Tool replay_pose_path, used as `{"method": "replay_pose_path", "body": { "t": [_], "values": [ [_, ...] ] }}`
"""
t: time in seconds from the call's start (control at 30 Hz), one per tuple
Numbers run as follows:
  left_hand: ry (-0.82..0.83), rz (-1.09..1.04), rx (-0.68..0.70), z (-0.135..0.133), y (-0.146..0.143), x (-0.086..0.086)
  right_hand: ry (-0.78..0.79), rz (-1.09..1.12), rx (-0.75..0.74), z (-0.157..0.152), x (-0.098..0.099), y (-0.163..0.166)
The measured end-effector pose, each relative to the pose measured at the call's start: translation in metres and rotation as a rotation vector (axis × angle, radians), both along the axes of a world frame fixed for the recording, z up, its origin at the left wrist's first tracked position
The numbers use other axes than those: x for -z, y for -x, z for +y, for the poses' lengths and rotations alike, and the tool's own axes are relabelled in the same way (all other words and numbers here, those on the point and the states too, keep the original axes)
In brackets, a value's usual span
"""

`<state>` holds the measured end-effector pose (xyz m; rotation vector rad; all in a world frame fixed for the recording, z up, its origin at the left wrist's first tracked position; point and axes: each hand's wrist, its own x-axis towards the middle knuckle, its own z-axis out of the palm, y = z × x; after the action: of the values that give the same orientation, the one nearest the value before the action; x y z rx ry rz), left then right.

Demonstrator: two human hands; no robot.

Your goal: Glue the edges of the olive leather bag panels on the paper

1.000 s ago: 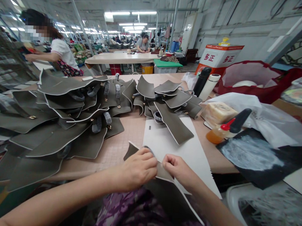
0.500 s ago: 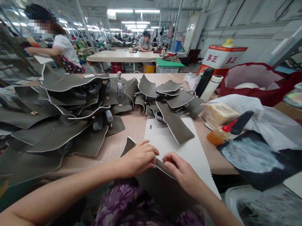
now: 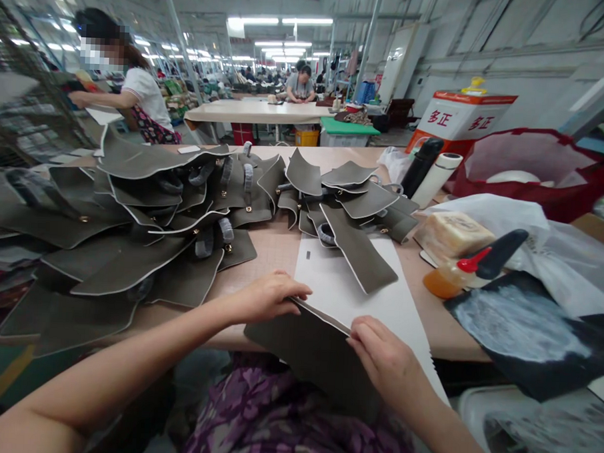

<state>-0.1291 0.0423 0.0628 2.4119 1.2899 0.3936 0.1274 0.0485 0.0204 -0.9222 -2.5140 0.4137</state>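
Observation:
A dark grey-brown leather panel (image 3: 321,351) with a pale edge hangs between my hands, at the near edge of the table and over my lap. My left hand (image 3: 269,297) grips its upper edge, fingers over the top and thumb on the near side. Farther right, my right hand (image 3: 389,350) pinches the same edge with bent fingers. Beyond my hands, another grey-brown piece (image 3: 358,252) lies on a white sheet (image 3: 404,294). To the left is a heap of similar pieces (image 3: 125,259), with wrapped handles and gold-coloured buckles.
At right are a bottle of orange liquid (image 3: 442,276) with a red nozzle, a wrapped block (image 3: 454,233), a black sheet (image 3: 522,329) with white smears and two flasks (image 3: 437,179). A bin (image 3: 533,430) sits below. One co-worker (image 3: 142,102) stands at left; another (image 3: 301,86) sits behind.
My hands have moved apart along the panel's edge, the left leftward and the right slightly lower and rightward. The view has shifted a little, so the table things appear farther right.

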Motion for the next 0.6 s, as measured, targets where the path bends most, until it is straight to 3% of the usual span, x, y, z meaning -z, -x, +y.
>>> {"method": "replay_pose_path", "body": {
  "t": [0.2, 0.6],
  "values": [
    [0.013, 0.034, -0.053, 0.000, 0.018, 0.005, -0.015, 0.031, -0.019, 0.011, 0.002, -0.006],
    [0.047, 0.024, -0.082, 0.000, 0.019, 0.007, 0.011, 0.022, -0.028, 0.019, 0.005, -0.005]
  ]
}}
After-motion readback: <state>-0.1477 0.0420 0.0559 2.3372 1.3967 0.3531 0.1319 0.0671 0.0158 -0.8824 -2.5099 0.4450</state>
